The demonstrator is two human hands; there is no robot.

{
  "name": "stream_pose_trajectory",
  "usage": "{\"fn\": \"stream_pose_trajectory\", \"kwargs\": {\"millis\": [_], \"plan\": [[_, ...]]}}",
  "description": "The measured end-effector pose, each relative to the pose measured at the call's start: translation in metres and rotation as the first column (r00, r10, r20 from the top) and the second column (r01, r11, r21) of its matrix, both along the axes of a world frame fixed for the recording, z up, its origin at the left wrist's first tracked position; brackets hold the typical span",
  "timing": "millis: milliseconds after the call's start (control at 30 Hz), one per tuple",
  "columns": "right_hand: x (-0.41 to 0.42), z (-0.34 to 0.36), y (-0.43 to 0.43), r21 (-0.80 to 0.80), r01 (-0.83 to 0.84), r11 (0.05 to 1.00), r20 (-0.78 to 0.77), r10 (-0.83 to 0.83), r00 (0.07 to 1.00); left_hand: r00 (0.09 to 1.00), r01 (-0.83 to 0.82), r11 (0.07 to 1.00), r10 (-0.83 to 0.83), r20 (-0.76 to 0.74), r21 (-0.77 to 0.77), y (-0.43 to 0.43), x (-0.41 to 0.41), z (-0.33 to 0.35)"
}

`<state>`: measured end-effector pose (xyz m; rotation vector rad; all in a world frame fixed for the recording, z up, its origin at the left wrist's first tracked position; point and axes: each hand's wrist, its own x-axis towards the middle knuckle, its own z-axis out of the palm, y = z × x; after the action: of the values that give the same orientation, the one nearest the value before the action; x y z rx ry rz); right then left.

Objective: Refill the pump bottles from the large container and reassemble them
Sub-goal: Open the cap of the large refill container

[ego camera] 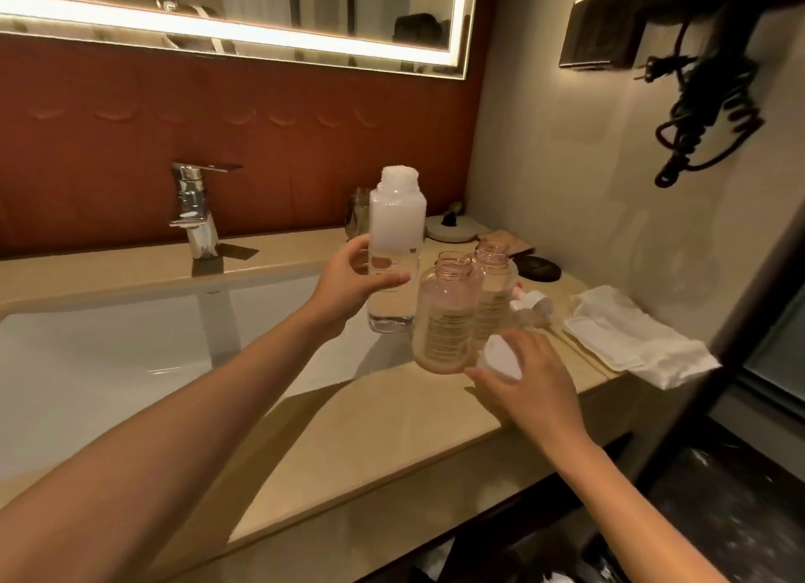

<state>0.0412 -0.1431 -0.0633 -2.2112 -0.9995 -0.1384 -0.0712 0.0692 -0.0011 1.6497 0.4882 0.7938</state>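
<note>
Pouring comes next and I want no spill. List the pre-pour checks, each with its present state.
1. Tall clear square container of white liquid uncapped: ok, neck open.
2. Left hand grips the container: ok, fingers round its lower half.
3. Nearer small pink-tinted clear bottle and the like bottle behind it upright, necks open: ok.
4. Right hand free to steady a bottle: not ok, it holds the white cap.
5. Both pump heads at hand: cannot tell; one white pump head lies beside the white folded cloth.
</note>
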Motion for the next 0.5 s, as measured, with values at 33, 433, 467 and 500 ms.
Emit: {"fn": "stream_pose_trajectory", "kwargs": {"millis": [33, 433, 467, 500], "plan": [[0.006, -0.002, 0.002, -0.029, -0.003, 1.0, 0.011, 0.003, 1.0, 1.0, 0.008, 1.0, -0.008, 0.007, 0.0, 0.004, 0.011, 0.0], [0.021, -0.005, 0.008, -0.05, -0.042, 0.998, 0.016, 0.042, 0.999, 0.997, 0.072, 0.997, -0.071, -0.043, 0.026, 0.033, 0.083, -0.028], [0.021, -0.004, 0.008, -0.049, -0.041, 0.998, 0.022, 0.042, 0.999, 0.996, 0.078, 0.996, -0.076, -0.054, 0.038, 0.033, 0.085, -0.028], [0.021, -0.004, 0.007, -0.05, -0.039, 0.998, 0.025, 0.041, 0.999, 0.995, 0.083, 0.995, -0.08, -0.06, 0.045, 0.032, 0.086, -0.027]]}}
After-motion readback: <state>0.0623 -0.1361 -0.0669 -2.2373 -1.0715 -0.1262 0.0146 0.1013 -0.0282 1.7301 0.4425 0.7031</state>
